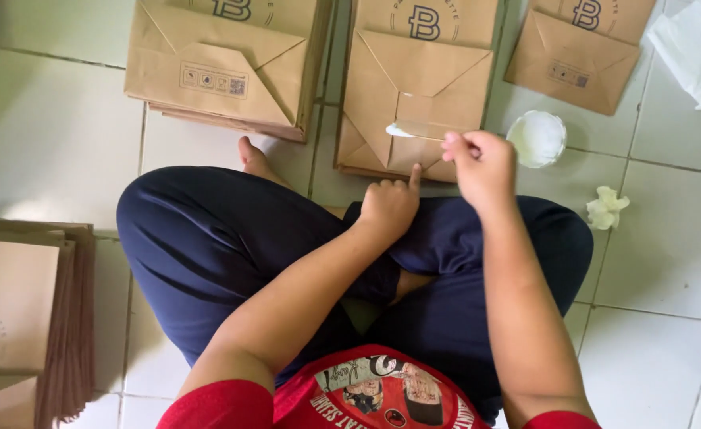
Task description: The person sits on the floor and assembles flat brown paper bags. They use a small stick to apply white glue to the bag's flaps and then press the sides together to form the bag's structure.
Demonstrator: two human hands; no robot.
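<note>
Right hand [484,163] pinched shut on a thin stick [414,131] tipped with white paste, held across the bottom flap of the middle bag stack [418,71]. Left hand [390,205] curled, forefinger out, pressing that flap's lower edge, holding nothing. Just right, a white glue cup [536,138] on the tiled floor [668,238], crumpled tissue [607,207] nearby. More bag stacks on the left [223,63] and far left [25,318].

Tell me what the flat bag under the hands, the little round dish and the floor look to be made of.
The bag looks like matte brown kraft paper: sharp folds, no shine. The dish seems white, slightly glossy plastic or ceramic; I cannot tell which. The floor looks like glazed pale tile, with grout lines and soft glare.
</note>
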